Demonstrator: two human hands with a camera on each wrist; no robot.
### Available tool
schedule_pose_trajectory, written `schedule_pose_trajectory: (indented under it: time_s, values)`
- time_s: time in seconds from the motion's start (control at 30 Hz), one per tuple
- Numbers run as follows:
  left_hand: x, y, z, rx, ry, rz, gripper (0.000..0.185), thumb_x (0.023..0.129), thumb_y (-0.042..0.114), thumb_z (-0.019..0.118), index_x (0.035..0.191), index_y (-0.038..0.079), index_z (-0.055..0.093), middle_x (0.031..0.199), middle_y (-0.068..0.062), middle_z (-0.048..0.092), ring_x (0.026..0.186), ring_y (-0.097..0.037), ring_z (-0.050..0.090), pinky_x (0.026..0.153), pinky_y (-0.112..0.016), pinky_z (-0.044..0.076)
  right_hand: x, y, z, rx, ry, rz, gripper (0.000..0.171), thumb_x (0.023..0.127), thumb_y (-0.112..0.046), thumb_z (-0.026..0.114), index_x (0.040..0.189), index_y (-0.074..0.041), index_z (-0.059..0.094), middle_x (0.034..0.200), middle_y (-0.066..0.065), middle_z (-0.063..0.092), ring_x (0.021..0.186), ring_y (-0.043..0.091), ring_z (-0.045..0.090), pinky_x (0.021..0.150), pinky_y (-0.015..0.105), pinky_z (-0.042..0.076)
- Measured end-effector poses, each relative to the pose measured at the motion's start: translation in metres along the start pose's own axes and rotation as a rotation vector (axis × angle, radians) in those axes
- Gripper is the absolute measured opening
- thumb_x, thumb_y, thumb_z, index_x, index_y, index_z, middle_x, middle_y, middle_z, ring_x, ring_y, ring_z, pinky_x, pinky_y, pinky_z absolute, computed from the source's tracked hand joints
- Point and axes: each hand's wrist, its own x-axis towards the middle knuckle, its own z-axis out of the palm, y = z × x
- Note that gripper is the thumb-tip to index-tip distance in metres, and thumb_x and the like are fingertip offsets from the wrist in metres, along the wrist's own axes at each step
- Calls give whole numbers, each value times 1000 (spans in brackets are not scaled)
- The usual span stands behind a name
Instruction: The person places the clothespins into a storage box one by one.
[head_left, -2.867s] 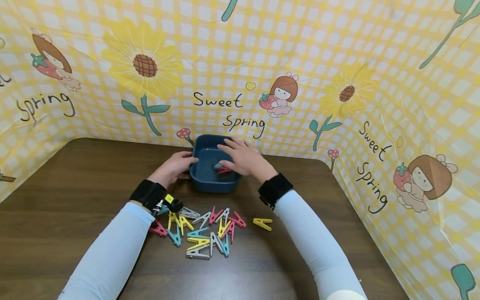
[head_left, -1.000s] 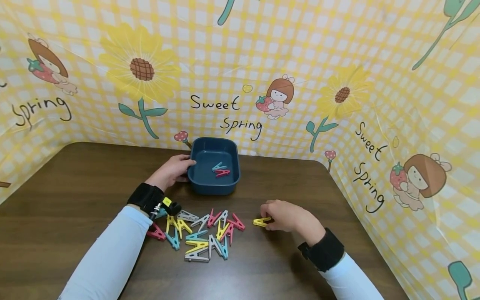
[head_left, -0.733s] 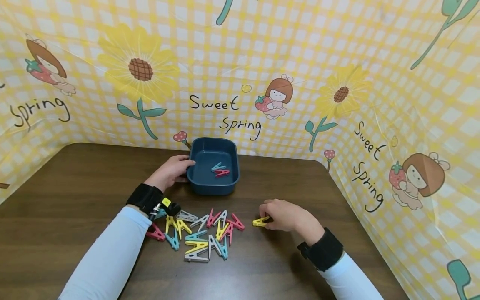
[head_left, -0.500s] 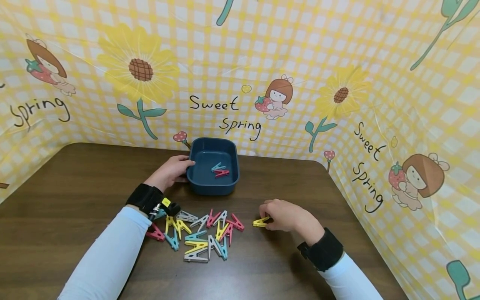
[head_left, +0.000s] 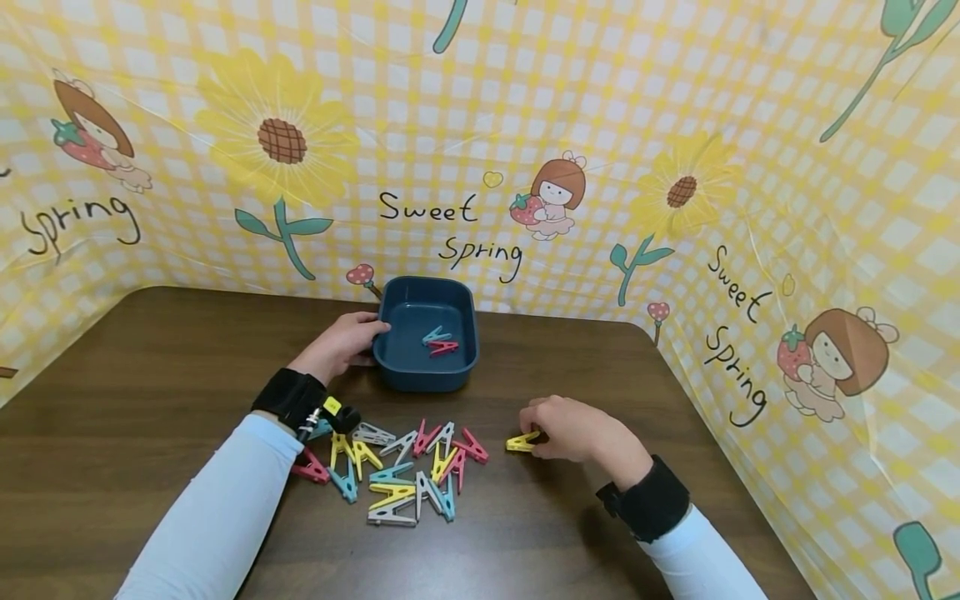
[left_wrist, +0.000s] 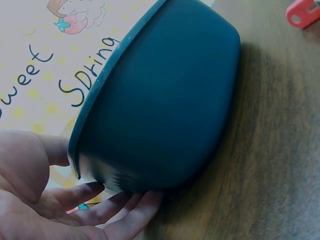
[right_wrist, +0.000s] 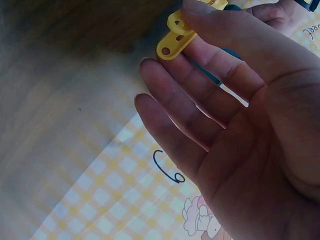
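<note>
A dark blue tub [head_left: 390,333] stands at the table's far middle with a teal and a red clothespin [head_left: 441,341] inside. My left hand [head_left: 341,342] holds its left wall [left_wrist: 165,115], thumb over the rim and fingers [left_wrist: 125,210] under its side. My right hand [head_left: 562,427] pinches a yellow clothespin [head_left: 521,442] between thumb and forefinger, right of the pile; in the right wrist view the yellow clothespin [right_wrist: 175,40] sits at the fingertips [right_wrist: 200,20]. A heap of coloured clothespins [head_left: 405,471] lies on the table between my arms.
The brown table [head_left: 120,400] is walled by a yellow checked backdrop [head_left: 480,150] at the back and right. The table's right edge [head_left: 720,433] runs close to my right forearm. A red clothespin end [left_wrist: 304,11] shows near the tub.
My right hand left the tub, came down to the lone yellow clothespin right of the pile and took hold of it. Over the last second it has barely moved. The left hand stays on the tub.
</note>
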Motion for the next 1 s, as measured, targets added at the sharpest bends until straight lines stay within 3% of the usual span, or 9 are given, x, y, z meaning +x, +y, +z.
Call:
schedule_pose_trajectory:
  time_s: [0.17, 0.37, 0.6, 0.73, 1.0]
  values:
    - [1, 0, 0, -4, 2, 7, 66, 118, 32, 44, 173, 3, 22, 168, -28, 43, 141, -37, 54, 122, -57, 51, 0, 2, -10, -29, 82, -40, 12, 94, -11, 85, 100, -10, 75, 100, 3, 72, 85, 11, 60, 79, 27, 57]
    - [2, 1, -1, -11, -1, -1, 66, 118, 31, 43, 173, 3, 20, 168, -28, 43, 141, -36, 54, 123, -56, 50, 6, -7, -27, -41, 242, -69, 17, 94, -14, 86, 108, -10, 78, 105, 7, 76, 92, 20, 73, 83, 32, 64]
    - [3, 0, 0, -14, 1, -12, 67, 117, 31, 44, 173, 2, 20, 168, -27, 43, 142, -37, 53, 123, -56, 50, 46, -26, -63, -27, 430, -45, 17, 95, -14, 85, 110, -9, 79, 105, 7, 77, 93, 20, 73, 86, 35, 65]
    - [4, -1, 0, -18, 3, -10, 66, 117, 31, 44, 173, 3, 22, 168, -27, 44, 141, -35, 55, 122, -55, 51, 83, -35, -86, -41, 409, -24, 16, 97, -15, 83, 112, -9, 80, 109, 8, 79, 97, 20, 72, 90, 36, 64]
    - [4, -4, -1, -22, 5, -7, 66, 117, 32, 44, 172, 3, 24, 166, -26, 47, 139, -34, 57, 121, -54, 53, 146, -48, -102, -171, 168, 37, 13, 101, -23, 80, 103, -11, 79, 102, 6, 76, 86, 19, 62, 82, 32, 56]
